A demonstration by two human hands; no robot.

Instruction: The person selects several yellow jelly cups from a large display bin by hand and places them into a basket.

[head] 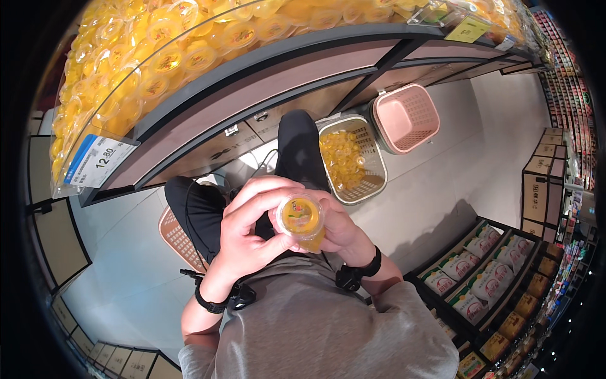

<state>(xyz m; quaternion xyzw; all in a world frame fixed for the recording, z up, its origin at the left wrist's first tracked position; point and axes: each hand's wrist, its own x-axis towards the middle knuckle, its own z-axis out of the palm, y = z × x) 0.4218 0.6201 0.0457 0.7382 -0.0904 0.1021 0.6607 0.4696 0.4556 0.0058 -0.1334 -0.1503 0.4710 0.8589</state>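
Between my two hands I hold a clear plastic cup of yellow jelly (pixel 305 218), its printed round lid turned up towards me. My left hand (pixel 251 227) pinches the cup's near left side, thumb below the lid and fingers curved over the top. From the other side, my right hand (pixel 342 227) closes around the cup, and some of its fingers are hidden behind it. Ahead, beyond my knees, a display bin (pixel 265 52) is heaped with similar yellow jelly cups (pixel 165 59) behind a clear guard.
A pale basket (pixel 376 182) with jelly cups stands by my right knee. Beyond it are stacked pink baskets (pixel 416 116). Beneath me shows another pink basket (pixel 177 237). Price tags (pixel 100 158) hang on the bin's edge. White packets (pixel 478 284) fill a low shelf at right.
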